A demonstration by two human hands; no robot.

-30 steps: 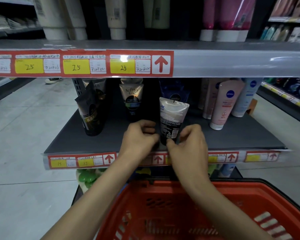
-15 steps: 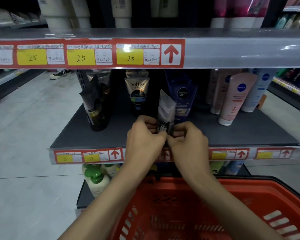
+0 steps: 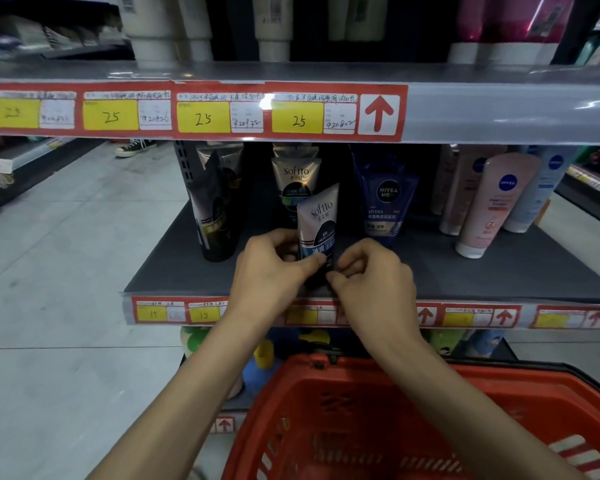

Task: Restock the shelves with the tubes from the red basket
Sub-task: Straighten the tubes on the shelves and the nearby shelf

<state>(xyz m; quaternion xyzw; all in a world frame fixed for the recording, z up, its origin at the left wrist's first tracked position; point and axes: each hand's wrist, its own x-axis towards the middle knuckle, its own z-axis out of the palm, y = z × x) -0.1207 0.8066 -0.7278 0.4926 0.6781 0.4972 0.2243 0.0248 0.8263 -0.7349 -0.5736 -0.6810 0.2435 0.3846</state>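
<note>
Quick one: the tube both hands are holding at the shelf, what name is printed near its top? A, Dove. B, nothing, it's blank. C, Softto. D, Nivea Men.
C: the tube pinched between the left hand and the right hand reads "Softto" near its top.

floor: pale grey tiles (image 3: 66,254); side shelving (image 3: 593,188) at right; light: dim, glare (image 3: 265,103) on price strip (image 3: 187,112)
</note>
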